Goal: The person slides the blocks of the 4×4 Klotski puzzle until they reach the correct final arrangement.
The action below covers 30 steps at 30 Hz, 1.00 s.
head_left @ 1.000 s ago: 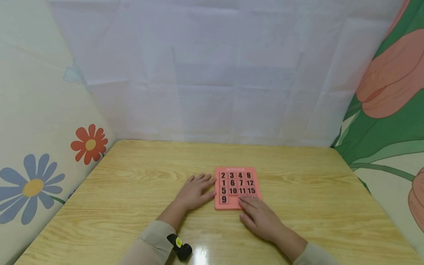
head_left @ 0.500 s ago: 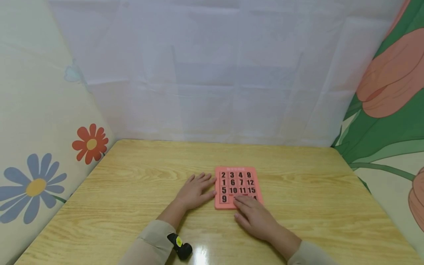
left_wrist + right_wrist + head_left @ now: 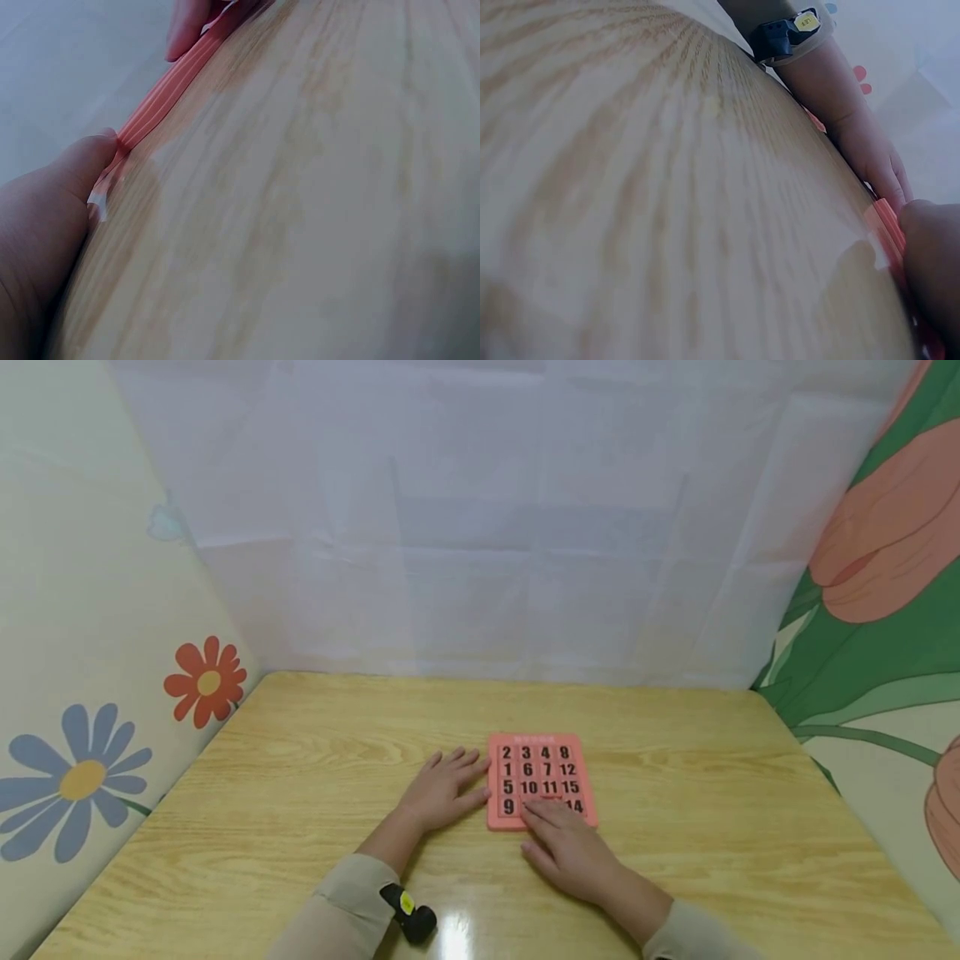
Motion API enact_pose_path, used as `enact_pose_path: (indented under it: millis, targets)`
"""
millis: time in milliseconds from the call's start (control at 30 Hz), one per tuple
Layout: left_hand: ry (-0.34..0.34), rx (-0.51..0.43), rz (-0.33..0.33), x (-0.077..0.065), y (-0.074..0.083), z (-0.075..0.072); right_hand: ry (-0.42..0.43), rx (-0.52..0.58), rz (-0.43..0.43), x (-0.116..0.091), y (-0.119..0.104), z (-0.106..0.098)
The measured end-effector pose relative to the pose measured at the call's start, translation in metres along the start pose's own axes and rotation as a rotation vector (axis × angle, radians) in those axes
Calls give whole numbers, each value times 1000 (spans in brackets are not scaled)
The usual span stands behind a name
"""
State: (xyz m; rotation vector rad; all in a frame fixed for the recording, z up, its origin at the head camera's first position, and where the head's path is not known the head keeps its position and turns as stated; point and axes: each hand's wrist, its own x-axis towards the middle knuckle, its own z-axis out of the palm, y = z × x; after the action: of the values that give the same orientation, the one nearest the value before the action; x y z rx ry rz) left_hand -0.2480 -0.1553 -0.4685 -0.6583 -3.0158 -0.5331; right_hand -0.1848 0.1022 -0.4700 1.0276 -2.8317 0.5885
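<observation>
A pink sliding number puzzle (image 3: 492,781) lies flat on the table, its tiles printed with black numerals. My left hand (image 3: 442,792) rests on the table at the puzzle's left side, fingers spread. Its thumb and a fingertip touch the frame's edge, and the left wrist view shows the thumb (image 3: 94,154) against the pink side. My right hand (image 3: 573,853) lies over the bottom row with fingers extended, the fingertips on the tile just right of the 9 tile (image 3: 508,807). They hide that tile's numeral and the spot beside it; the 14 tile (image 3: 574,807) shows past them.
The wooden table (image 3: 337,718) stretches around the puzzle on all sides. A white sheet (image 3: 480,527) hangs behind its far edge, with flower-printed panels at left and right. A black device (image 3: 408,913) is strapped at the left sleeve cuff.
My right hand has slid left along the bottom row, and a tile has moved left with it into the gap beside 9. The 14 tile has come into view. The left hand stays put.
</observation>
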Motion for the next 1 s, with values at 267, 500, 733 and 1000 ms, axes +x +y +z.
enact_pose_path:
  millis: [267,500,733,1000]
  targets:
    - [10,-5,11,1,0,0,-8,8,11,1,-1,-1]
    - [1,-6,12,2,0,0,26,-9,40,-5,6,-5]
    - [-7,-9,18,2,1,-2,49,-40,90,-18,23,-10]
    - [-5,-17,22,3,0,-1,68,-54,128,-31,35,-14]
